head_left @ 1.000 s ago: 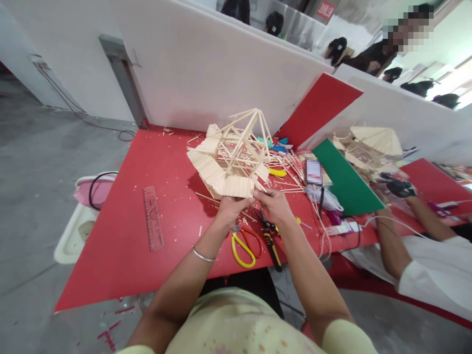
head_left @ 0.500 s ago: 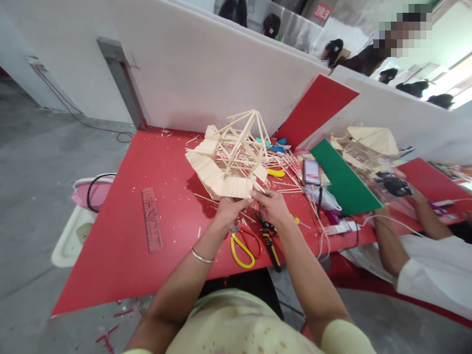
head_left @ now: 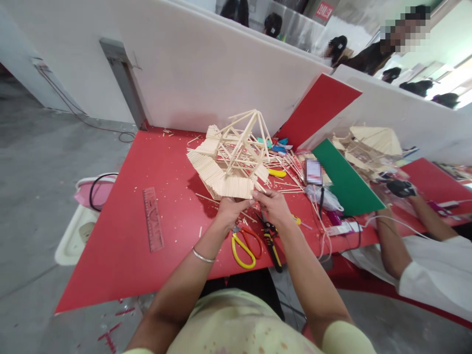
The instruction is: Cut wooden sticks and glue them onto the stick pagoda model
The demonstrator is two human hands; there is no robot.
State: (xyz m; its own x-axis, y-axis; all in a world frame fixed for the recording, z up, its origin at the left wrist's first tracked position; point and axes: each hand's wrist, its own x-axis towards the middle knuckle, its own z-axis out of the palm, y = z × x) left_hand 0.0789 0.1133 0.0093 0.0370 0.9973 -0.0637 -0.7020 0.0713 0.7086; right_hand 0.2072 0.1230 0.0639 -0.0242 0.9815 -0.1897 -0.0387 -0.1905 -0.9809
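A model made of thin wooden sticks [head_left: 232,155] stands on the red table [head_left: 121,246], with an open frame on top and flat stick panels round its base. My left hand [head_left: 230,211] grips the lower edge of the front panel, fingers curled under it. My right hand [head_left: 273,205] is closed in a pinch at the panel's right corner; what it pinches is too small to make out. Yellow-handled scissors [head_left: 245,244] and black-and-yellow cutters [head_left: 272,238] lie just below my hands.
A clear ruler [head_left: 153,224] lies at the left of the table. Loose sticks, a phone [head_left: 313,172] and a green sheet [head_left: 346,179] lie to the right. A co-worker's arms [head_left: 391,236] and a second stick model [head_left: 368,145] are further right. White partitions stand behind.
Both hands stay on the front panel of the model. Only the camera view has shifted slightly.
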